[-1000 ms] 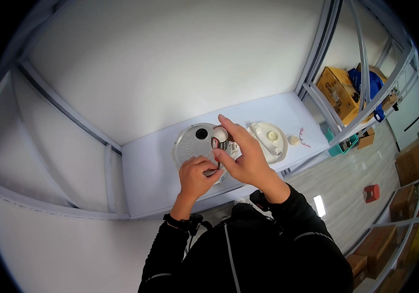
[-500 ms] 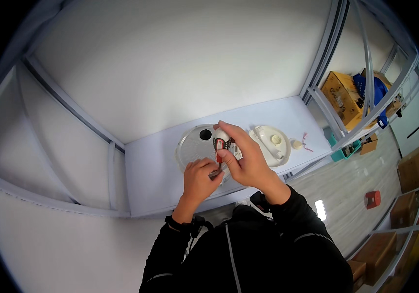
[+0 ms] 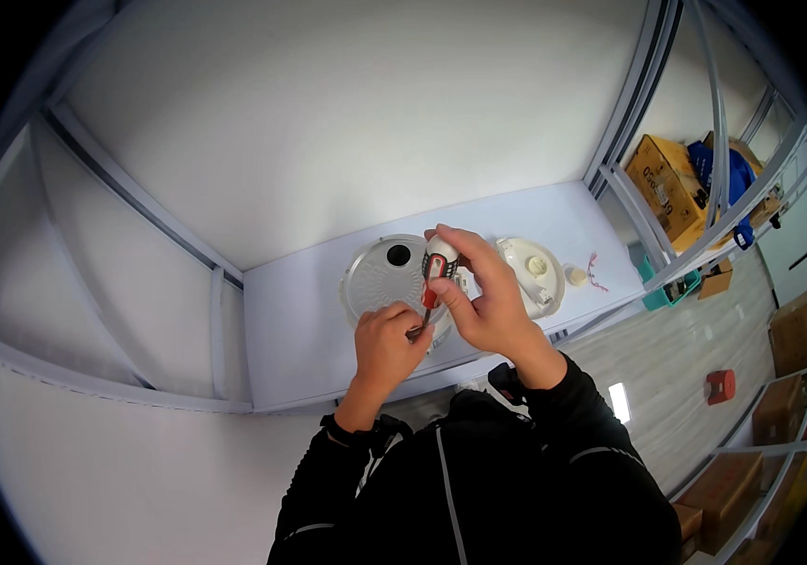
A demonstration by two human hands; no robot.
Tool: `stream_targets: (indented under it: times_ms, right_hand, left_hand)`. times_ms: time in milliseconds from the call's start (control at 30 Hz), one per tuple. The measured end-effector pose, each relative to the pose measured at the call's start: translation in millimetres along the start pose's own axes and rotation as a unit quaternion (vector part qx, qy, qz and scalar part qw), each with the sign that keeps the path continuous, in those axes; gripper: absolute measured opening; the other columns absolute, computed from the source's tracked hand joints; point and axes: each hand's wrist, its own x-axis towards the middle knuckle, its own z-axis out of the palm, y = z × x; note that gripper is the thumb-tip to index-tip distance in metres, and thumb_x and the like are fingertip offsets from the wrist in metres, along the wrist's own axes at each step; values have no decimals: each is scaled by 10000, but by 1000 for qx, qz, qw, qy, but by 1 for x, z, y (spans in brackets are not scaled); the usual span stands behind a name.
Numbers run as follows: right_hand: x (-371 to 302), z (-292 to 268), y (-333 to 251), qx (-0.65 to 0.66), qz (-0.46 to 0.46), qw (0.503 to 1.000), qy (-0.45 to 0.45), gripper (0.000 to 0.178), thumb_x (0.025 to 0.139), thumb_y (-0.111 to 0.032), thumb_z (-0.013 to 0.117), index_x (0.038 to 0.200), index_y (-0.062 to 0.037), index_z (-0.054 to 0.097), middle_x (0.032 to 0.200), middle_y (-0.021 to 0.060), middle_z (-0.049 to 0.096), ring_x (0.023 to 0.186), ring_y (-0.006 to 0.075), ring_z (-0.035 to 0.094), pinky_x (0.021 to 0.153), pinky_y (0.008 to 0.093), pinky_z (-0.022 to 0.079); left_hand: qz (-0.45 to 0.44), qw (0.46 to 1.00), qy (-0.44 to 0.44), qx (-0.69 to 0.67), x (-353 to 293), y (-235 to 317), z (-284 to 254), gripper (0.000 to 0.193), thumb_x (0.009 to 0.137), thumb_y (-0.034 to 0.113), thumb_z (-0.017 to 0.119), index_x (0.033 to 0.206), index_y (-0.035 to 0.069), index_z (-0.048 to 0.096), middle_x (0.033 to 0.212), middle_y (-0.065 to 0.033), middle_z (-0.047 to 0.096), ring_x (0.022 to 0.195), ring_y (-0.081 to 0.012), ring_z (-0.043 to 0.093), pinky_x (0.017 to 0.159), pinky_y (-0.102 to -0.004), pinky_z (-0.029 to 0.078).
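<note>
Screwdriver [image 3: 434, 271] handle has tipped slightly to the right at its top since half a second ago; the right hand [image 3: 493, 297] has shifted with it by a small amount. Left hand [image 3: 389, 348] is nearly unchanged in place.

Right hand: fingers curled around the handle, thumb along its near side, grip closed on the screwdriver. Handle is white at the top end, red and black below; the shaft points down toward the person, its lower end at the left hand. Left hand: fingers drawn together beside the shaft's lower end, thumb and forefinger almost meeting. Whether they pinch the shaft or a small dark part there cannot be told; the tip is hidden.

Position: the screwdriver is held above the near right part of a round grey piece [image 3: 370, 282], which lies on the white surface [image 3: 300, 353] and carries a dark round spot [image 3: 399, 255] toward its far side. To the right, apart from it, lies a cream oval piece [image 3: 547, 282] with a round raised part. Just beyond that: a small cream cylinder [image 3: 575, 276], then a thin red cord [image 3: 594, 273] near it. Off the surface, a red stool [image 3: 720, 386] stands on the floor [image 3: 662, 377].
</note>
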Motion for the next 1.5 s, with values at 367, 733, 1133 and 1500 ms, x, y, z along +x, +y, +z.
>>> stream_targets:
  times_ms: [367, 733, 1133, 1500]
  right_hand:
    - [-1, -10, 20, 24, -14, 997, 77, 522, 977, -37, 744, 1470, -11, 573, 1407, 198, 665, 1195, 301, 684, 1018, 395, 558]
    - [-4, -11, 29, 44, -24, 993, 109, 540, 1006, -20, 722, 1501, 25, 512, 1438, 237, 620, 1248, 278, 659, 1063, 410, 546]
    - [-4, -21, 27, 15, -25, 990, 138, 533, 1028, -36, 712, 1510, 29, 495, 1427, 239, 625, 1208, 258, 669, 1044, 398, 547]
    - [-5, -1, 20, 50, -29, 996, 67, 534, 999, -58, 741, 1491, -3, 542, 1426, 212, 640, 1204, 282, 683, 1024, 396, 575]
  left_hand:
    - [-65, 993, -39, -95, 1, -11, -5, 164, 818, 174, 869, 954, 108, 805, 970, -5, 739, 893, -258, 723, 870, -435, 516]
    - [50, 998, 2, 32, -1, 2, 0, 338, 806, 237, 882, 1114, 132, 792, 1095, -16, 705, 1005, -277, 651, 905, -434, 486]
    - [90, 994, -66, -2, 3, -5, -1, 221, 862, 169, 828, 1080, 132, 834, 1110, 24, 725, 1096, -247, 625, 965, -423, 428]
    - [48, 997, -58, 16, -29, -57, -66, 141, 828, 102, 812, 952, 162, 845, 1226, 3, 739, 1326, -297, 565, 1095, -500, 309]
